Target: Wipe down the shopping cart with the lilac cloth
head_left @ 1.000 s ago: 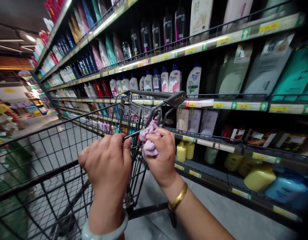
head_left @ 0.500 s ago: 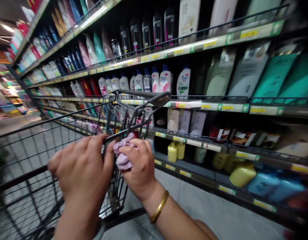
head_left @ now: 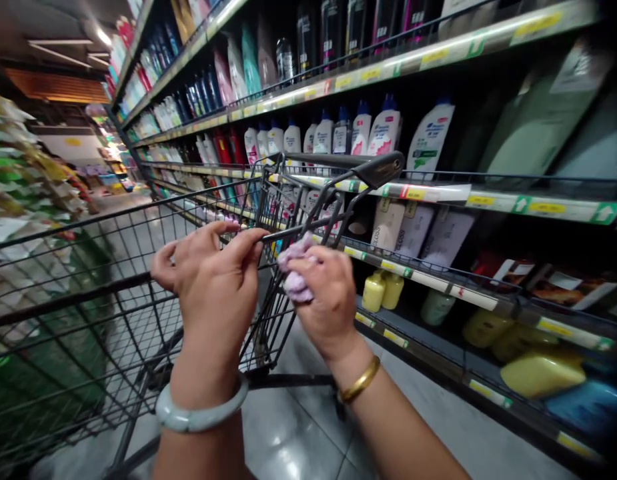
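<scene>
A black wire shopping cart (head_left: 133,273) fills the left and middle of the view, with its dark handle (head_left: 338,161) beyond my hands. My left hand (head_left: 213,273), with a pale bangle at the wrist, has its fingers curled over the cart's upper side bar. A crumpled lilac cloth (head_left: 297,267) is gripped in my right hand (head_left: 328,287), beside the cart's corner wires. That wrist wears a gold bangle.
Shelves of bottles (head_left: 383,137) run along the right side and into the distance, their price rails (head_left: 438,193) near the cart handle. Yellow bottles (head_left: 373,291) stand lower down. At the left is a display of green and white packs (head_left: 18,160). Grey floor tiles show below.
The view has swung left, so the cart handle, shelves and both hands sit further right. The left display has come into view. My left hand's fingers have shifted on the bar. The cloth stays in my right hand.
</scene>
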Motion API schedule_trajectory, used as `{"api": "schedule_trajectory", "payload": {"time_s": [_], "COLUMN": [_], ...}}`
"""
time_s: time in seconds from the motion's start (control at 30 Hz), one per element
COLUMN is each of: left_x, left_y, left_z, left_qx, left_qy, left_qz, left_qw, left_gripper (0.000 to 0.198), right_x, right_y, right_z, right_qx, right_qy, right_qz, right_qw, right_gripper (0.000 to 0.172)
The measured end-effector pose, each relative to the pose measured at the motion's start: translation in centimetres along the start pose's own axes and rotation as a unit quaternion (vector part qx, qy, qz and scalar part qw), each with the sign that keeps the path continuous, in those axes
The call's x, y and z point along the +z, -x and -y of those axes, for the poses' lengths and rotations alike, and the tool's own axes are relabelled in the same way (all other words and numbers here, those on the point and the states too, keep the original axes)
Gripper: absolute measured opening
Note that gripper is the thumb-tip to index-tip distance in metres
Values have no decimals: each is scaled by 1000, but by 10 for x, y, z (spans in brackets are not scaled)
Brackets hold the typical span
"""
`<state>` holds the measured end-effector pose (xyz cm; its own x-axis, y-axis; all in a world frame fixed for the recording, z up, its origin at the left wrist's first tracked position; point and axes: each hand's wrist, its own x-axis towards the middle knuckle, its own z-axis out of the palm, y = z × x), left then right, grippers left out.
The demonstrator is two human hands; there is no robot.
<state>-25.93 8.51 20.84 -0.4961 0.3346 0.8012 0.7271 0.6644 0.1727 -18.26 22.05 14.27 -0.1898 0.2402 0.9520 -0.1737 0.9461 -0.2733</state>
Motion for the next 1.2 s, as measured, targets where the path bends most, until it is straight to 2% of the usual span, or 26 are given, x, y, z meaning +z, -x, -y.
{"api": "schedule_trajectory", "payload": {"time_s": [0.1, 0.17, 0.23, 0.37, 0.4, 0.43, 0.6, 0.67, 0.77, 0.83, 0.93, 1.03, 1.1, 1.2], "left_x": [-2, -2, -3, -9, -12, -14, -19, -16, -12, -11, -13, -21, -27, -33], "left_y": [2, 3, 4, 3, 3, 2, 1, 2, 3, 4, 4, 5, 4, 2], "left_z": [1, 2, 3, 13, 17, 20, 28, 27, 28, 30, 37, 47, 55, 62], "left_qx": [-23, -29, -24, -46, -57, -66, -70, -68, -59, -47, -44, -79, -105, -122], "left_qy": [0, -2, -3, -10, -10, -10, -22, -31, -34, -25, -1, -9, -35, -76], "left_qz": [-13, -13, -8, -25, -28, -27, -2, -7, -15, -14, -16, -43, -39, 17], "left_qw": [1000, 1000, 1000, 999, 998, 997, 997, 997, 998, 998, 999, 996, 993, 989], "left_gripper": [32, 32, 32, 29, 29, 29, 28, 28, 30, 30, 29, 35, 45, 55], "right_x": [-7, -5, 3, 17, 17, 16, 11, 18, 30, 32, 26, 21, 25, 38], "right_y": [-14, -18, -13, 2, 1, -2, -21, -17, -4, 0, -5, -10, -6, 4], "right_z": [-16, -20, -13, 13, 15, 14, -5, 1, 18, 21, 3, -13, -9, 14], "right_qx": [31, 47, 46, 5, -2, -4, 51, 62, 53, 40, 54, 77, 75, 74], "right_qy": [22, 23, 9, -19, -21, -22, -11, -13, -24, -26, -23, -8, -7, -23], "right_qz": [-88, -124, -111, -14, -5, -13, -129, -119, -53, -22, -54, -94, -84, -47], "right_qw": [995, 991, 993, 1000, 1000, 1000, 990, 991, 997, 999, 997, 993, 994, 996], "right_gripper": [26, 22, 21, 27, 28, 28, 21, 19, 20, 22, 22, 19, 18, 22]}}
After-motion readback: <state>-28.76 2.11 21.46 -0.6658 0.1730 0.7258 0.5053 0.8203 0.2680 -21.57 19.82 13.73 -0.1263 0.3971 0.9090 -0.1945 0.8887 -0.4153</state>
